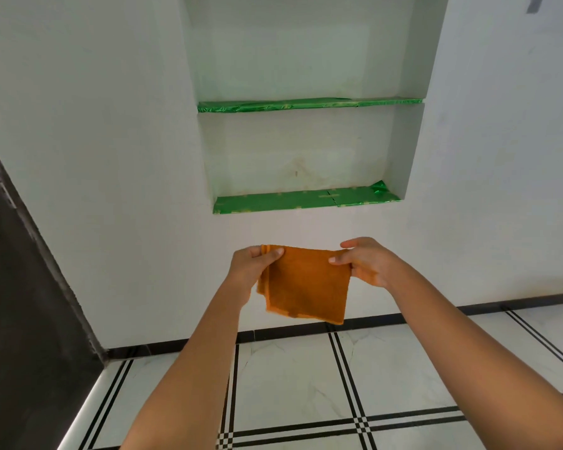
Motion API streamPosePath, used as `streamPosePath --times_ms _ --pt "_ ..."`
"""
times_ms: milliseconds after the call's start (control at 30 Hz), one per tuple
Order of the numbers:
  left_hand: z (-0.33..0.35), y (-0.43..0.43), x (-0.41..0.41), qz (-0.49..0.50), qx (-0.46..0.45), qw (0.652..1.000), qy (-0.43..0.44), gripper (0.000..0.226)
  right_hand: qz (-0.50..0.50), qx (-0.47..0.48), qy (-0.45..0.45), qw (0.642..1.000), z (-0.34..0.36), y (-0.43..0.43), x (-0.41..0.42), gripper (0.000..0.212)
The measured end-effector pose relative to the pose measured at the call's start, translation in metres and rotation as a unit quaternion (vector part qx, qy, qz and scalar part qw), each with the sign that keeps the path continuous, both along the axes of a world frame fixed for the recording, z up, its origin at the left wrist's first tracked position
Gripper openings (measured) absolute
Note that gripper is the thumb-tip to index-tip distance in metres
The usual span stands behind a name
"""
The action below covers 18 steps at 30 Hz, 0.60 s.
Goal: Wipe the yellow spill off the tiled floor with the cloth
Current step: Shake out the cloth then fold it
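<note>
Arms reach to mid-frame, left hand (252, 266) and right hand (366, 263) each pinching a top corner of the folded cloth (306, 284) above the floor (290, 378); no writing legible.

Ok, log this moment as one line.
left hand: grips cloth | right hand: grips cloth | cloth: folded, held up | spill: not visible

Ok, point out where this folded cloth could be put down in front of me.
Both hands, left and right, hold the orange cloth up by its top corners. Bare spots: the lower green-lined shelf in the wall niche, and the white floor tiles between the black stripes, below the arms. Nothing looks crowded. No yellow spill is in view.
</note>
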State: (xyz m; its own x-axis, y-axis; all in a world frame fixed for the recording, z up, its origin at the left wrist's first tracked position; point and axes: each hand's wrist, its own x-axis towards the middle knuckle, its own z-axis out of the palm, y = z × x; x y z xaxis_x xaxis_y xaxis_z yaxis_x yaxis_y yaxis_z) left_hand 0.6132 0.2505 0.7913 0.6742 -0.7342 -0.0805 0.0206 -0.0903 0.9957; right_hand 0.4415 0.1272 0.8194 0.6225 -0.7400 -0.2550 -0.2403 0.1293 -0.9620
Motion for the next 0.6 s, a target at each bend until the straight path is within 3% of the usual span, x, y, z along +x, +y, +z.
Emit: streamPosePath --times_ms 133,267,433,600 --pt "0.001 0.001 0.005 0.04 -0.013 0.997 -0.063 0.045 -0.008 -0.104 0.071 0.992 0.003 -0.002 0.003 0.057" --pt "0.004 0.008 0.005 -0.035 -0.047 0.996 -0.066 0.029 0.004 -0.173 0.116 0.978 0.011 -0.005 0.004 0.042" --pt "0.007 0.013 0.008 -0.117 -0.047 0.991 -0.047 0.057 0.005 -0.151 0.061 0.987 0.017 -0.009 -0.007 0.023" --pt "0.011 0.007 0.003 -0.166 -0.053 0.985 0.002 0.067 -0.006 0.028 -0.134 0.991 0.002 -0.01 -0.002 0.036"
